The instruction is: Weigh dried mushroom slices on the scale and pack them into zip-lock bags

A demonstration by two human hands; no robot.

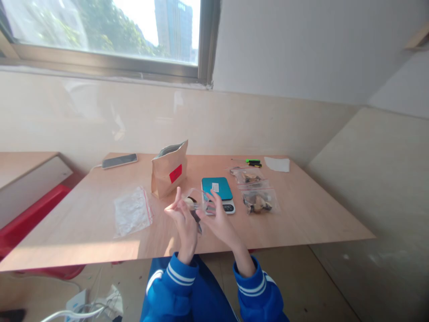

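We see our left hand [181, 214] and right hand [217, 219] raised over the table [83, 223], fingers pinching a small clear bag [195, 200] between them, just before the scale [219, 193], paper pouch [169, 173] behind.

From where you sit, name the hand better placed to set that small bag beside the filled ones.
Right, probably. The right hand grips the small clear bag on the side nearer the two filled bags; the left hand is farther, toward the paper pouch.
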